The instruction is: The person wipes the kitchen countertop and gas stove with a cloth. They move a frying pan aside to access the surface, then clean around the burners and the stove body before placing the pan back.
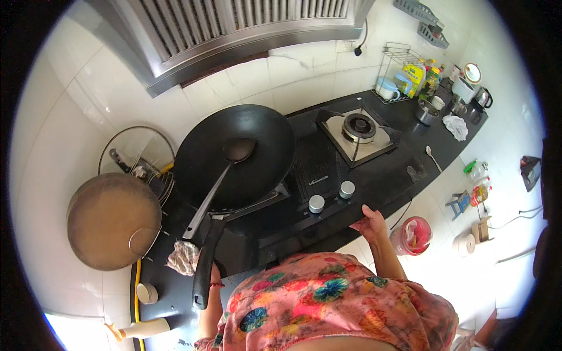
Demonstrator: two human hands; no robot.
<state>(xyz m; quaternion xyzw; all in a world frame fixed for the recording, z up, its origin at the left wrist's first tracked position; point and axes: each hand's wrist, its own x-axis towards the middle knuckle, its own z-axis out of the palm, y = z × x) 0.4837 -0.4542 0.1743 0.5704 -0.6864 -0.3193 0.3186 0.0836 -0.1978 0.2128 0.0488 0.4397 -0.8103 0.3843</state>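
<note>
A black wok (263,175) sits on the left burner of a black gas hob, a metal ladle (210,199) resting in it with its handle over the near rim. My left hand (215,274), partly hidden behind the wok's long black handle (203,276), is at a crumpled cloth (183,258) and seems to hold it. My right hand (369,223) rests at the counter's front edge, thumb on top, just below two silver knobs (316,204). The right burner (360,126) carries no pan.
A large round brown-bottomed pan (114,221) and a glass lid (136,151) lean at the left wall. Bottles, a wire rack (397,57), a steel pot (426,112), a white cloth (455,127) and a spoon (432,158) are at right. A red bin (411,237) stands below.
</note>
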